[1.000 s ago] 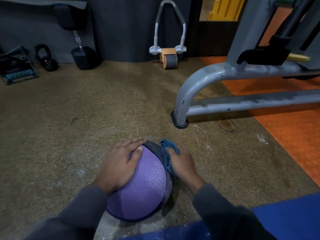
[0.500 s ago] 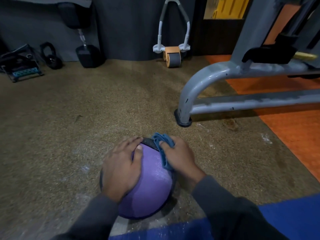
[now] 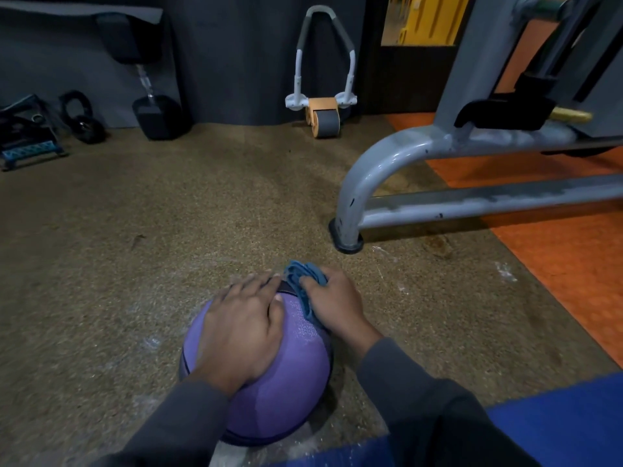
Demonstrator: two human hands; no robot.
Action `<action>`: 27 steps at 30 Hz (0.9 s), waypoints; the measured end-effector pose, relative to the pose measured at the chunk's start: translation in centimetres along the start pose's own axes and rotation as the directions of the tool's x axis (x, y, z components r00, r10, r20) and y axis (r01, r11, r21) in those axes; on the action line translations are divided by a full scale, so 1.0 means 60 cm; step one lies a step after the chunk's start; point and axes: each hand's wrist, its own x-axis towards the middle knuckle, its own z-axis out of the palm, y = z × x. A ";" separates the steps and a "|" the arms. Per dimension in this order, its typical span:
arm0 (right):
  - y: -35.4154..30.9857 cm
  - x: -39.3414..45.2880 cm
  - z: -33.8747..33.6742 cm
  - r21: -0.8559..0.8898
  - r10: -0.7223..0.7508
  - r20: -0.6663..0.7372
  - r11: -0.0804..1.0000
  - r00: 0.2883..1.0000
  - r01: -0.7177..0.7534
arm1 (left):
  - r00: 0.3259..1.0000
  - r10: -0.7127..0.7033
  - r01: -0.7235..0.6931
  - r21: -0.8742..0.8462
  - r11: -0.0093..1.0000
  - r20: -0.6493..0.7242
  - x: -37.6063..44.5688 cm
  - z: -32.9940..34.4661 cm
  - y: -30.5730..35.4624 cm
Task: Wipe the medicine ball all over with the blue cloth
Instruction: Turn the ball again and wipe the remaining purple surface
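While the purple medicine ball (image 3: 269, 392) sat on the speckled floor (image 3: 135, 264), left hand (image 3: 242, 332) lay flat, fingers spread, on its top. Right hand (image 3: 333, 305) clutched the bunched blue cloth (image 3: 303, 281) against the ball's far upper side. Beyond, a grey machine frame (image 3: 371, 176).

Single head-worn view, angled forward and down, close above floor (image 3: 141, 251)

a gym: dumbbell (image 3: 153, 92), ab roller (image 3: 323, 109), grey machine frame (image 3: 387, 163), rubber floor (image 3: 168, 230).
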 end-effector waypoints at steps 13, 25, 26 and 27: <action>0.003 -0.014 -0.003 0.091 0.039 0.122 0.995 0.992 -0.051 | 0.997 -0.057 0.050 -0.137 0.989 -0.050 -0.016 -0.001 -0.034; -0.020 -0.089 -0.004 -0.146 -0.415 0.029 0.898 0.909 0.414 | 0.991 -0.121 0.110 -0.185 0.976 -0.048 -0.007 -0.001 -0.044; -0.015 -0.064 -0.010 -0.087 -0.282 0.057 0.954 0.958 0.287 | 0.991 -0.125 0.114 -0.174 0.978 -0.053 -0.008 0.000 -0.043; -0.008 -0.041 -0.015 -0.027 -0.140 0.095 0.989 0.986 0.143 | 0.990 -0.130 0.120 -0.166 0.979 -0.055 -0.010 0.002 -0.042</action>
